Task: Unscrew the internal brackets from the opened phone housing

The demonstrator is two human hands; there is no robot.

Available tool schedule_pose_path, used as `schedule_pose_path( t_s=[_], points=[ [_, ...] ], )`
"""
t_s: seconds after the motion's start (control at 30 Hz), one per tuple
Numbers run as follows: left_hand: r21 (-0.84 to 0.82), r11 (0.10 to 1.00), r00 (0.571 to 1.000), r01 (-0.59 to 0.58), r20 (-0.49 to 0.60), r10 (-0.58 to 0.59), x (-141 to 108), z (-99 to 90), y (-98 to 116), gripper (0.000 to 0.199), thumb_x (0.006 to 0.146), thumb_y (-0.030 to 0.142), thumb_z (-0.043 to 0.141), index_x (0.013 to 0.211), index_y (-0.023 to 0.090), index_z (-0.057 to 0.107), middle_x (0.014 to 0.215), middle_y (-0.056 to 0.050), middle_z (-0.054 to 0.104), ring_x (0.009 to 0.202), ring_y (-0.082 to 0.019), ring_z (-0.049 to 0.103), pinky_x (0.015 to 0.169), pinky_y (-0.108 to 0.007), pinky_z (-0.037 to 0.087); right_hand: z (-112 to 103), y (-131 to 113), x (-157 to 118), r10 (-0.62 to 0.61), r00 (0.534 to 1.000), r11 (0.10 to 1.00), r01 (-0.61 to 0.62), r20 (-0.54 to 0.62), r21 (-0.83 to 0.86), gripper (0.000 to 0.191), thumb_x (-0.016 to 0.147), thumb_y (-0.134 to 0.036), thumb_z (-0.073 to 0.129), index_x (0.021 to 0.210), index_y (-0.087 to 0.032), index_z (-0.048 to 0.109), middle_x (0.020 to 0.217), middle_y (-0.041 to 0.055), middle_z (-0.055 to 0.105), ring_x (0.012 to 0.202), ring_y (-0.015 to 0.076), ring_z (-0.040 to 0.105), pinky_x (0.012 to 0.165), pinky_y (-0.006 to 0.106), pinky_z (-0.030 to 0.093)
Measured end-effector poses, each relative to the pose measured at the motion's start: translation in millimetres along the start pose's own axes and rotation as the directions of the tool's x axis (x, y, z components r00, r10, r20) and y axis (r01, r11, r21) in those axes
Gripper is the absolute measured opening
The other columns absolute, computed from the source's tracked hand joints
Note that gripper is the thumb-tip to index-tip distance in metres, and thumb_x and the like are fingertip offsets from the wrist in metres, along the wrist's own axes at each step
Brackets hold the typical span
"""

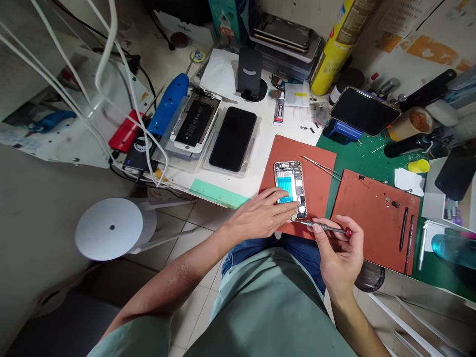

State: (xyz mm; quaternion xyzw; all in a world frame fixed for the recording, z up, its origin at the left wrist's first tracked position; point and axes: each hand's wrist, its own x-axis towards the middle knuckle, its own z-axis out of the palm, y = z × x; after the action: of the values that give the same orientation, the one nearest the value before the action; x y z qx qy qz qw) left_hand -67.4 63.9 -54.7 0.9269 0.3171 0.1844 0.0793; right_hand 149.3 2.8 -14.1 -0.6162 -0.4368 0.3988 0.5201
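My left hand lies on an open phone. My left fingers are close together and press down on a blue strip inside the phone. They hold the phone down, but they do not close around it. My right hand is just beside the phone's low corner. My right fingers pinch a thin screwdriver with a red end, and its tip is right by that corner.

The phone lies on a red mat, right under my left fingers. I think it is light and stiff, but the tiny parts inside look easy to break. Its smooth metal edge could slip, so the best place to take hold of it looks like the outer edge, not the parts inside.

Past my left fingers, thin tweezers lie on the same mat. To the right of my right fingers is a second red mat with dark tools on it. Farther ahead, a black phone screen and a small tube of glue sit on the white table.
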Motion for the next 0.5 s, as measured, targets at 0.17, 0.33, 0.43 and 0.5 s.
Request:
schedule_pose_path(
  t_s=[0.17,0.33,0.43,0.5],
  points=[
    [-0.019,1.0,1.0,0.008,0.008,-0.007,-0.6,0.3,0.2,0.039,0.101,0.022,0.068,0.139,0.019,0.071,0.148,-0.008,0.069,0.137,-0.033,0.058,0.116,-0.053,0.048,-2.3,2.1,-0.3,-0.032,0.999,0.998,0.031,-0.009,-0.06,0.046,0.087,-0.027,0.087,0.125,-0.024,0.061,0.105,0.0066,0.084,0.098,0.0233,0.083,0.089,0.04,0.07],
    [0.017,1.0,1.0,-0.002,-0.001,0.002,-0.4,0.1,-0.3,0.032,0.105,0.026,0.063,0.134,0.02,0.074,0.15,-0.004,0.069,0.135,-0.032,0.058,0.115,-0.052,0.049,-4.3,1.3,-0.6,-0.072,0.997,0.995,0.074,0.039,-0.071,0.046,0.089,-0.024,0.085,0.128,-0.024,0.061,0.108,0.0073,0.084,0.101,0.0237,0.083,0.089,0.039,0.07],
    [0.041,0.999,1.0,-0.004,0.002,0.004,-0.3,-0.1,0.0,0.032,0.107,0.027,0.059,0.134,0.019,0.074,0.15,-0.001,0.068,0.133,-0.033,0.058,0.116,-0.05,0.048,-4.3,0.9,-0.2,-0.071,0.997,0.995,0.073,0.037,-0.062,0.045,0.089,-0.022,0.085,0.127,-0.025,0.061,0.107,0.0063,0.084,0.1,0.0222,0.083,0.088,0.036,0.07],
    [0.04,0.999,1.0,0.001,-0.004,-0.001,-0.3,0.3,0.5,0.032,0.108,0.029,0.059,0.135,0.02,0.074,0.15,-0.001,0.068,0.134,-0.032,0.058,0.116,-0.05,0.048,-4.0,1.0,0.1,-0.064,0.997,0.997,0.065,0.032,-0.049,0.044,0.089,-0.022,0.085,0.127,-0.025,0.061,0.106,0.0057,0.084,0.1,0.0213,0.083,0.088,0.034,0.069]
  ],
)
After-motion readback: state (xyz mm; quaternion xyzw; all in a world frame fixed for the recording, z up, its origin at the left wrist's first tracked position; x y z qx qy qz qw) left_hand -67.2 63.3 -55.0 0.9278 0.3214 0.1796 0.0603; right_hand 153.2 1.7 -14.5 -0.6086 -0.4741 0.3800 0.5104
